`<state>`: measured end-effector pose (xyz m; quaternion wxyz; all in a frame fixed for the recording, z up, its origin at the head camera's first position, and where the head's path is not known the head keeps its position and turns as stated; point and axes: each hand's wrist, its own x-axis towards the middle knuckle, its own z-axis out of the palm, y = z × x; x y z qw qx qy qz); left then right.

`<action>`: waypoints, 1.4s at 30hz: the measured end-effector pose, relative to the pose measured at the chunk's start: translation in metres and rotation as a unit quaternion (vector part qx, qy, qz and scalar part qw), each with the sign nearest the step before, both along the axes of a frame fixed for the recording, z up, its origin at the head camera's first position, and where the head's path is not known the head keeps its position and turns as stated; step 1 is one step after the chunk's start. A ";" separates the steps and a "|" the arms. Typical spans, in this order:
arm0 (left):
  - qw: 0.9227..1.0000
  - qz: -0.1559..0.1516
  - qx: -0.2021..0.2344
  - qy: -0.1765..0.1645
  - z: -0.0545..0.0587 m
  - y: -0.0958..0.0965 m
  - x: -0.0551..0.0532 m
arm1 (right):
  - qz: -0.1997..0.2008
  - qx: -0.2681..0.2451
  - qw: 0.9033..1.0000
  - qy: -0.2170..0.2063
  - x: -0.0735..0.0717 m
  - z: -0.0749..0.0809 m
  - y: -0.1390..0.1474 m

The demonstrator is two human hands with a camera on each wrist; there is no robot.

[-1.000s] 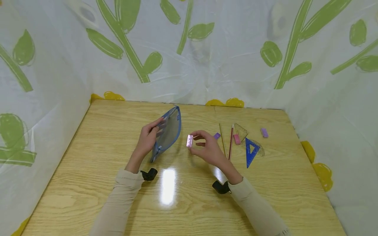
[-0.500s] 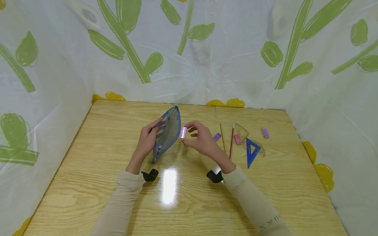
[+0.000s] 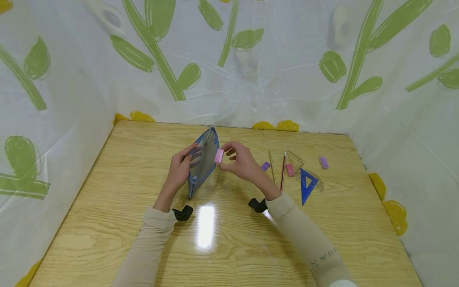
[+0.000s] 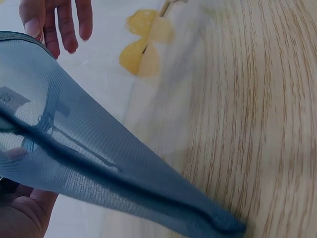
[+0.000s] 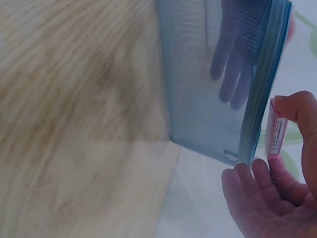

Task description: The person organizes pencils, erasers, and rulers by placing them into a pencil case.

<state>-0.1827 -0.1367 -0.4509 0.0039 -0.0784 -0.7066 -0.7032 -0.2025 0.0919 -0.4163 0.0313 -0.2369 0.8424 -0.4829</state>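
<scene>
My left hand (image 3: pixel 179 167) grips one side of a blue mesh zip pouch (image 3: pixel 209 161), thumb on the near face. The pouch stands tilted with its mouth gaping toward the right; through the mesh (image 5: pixel 198 94) the left fingers show in the right wrist view. Between the thumb and fingertips of my right hand (image 3: pixel 241 162) a small pink eraser (image 3: pixel 219 156) is pinched by its ends, right at the pouch's zipped rim. A printed label marks the eraser's side (image 5: pixel 275 130) in the right wrist view.
Right of the hands lie a purple eraser (image 3: pixel 265 166), a gold pencil (image 3: pixel 272 167), a red pencil (image 3: pixel 283 172) and a pink eraser (image 3: pixel 290 170). Beyond are a blue set square (image 3: pixel 305 193), a clear set square (image 3: pixel 295 160), a clear protractor (image 3: pixel 319 183) and another purple eraser (image 3: pixel 324 162).
My right hand has moved left and slightly away from me, bringing the pink eraser up to the pouch's rim and turning it. The left hand keeps the pouch nearly in place.
</scene>
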 end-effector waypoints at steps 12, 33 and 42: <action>1.000 0.011 0.011 0.003 0.001 0.001 0.002 | 0.023 0.055 0.998 0.033 -0.011 0.008 -0.006; 1.000 0.011 0.004 0.012 0.001 0.001 0.004 | 0.038 0.094 0.995 0.016 -0.017 0.018 -0.007; 1.000 0.015 -0.012 0.013 -0.001 0.002 0.004 | 0.038 0.065 0.997 0.021 -0.016 0.013 -0.002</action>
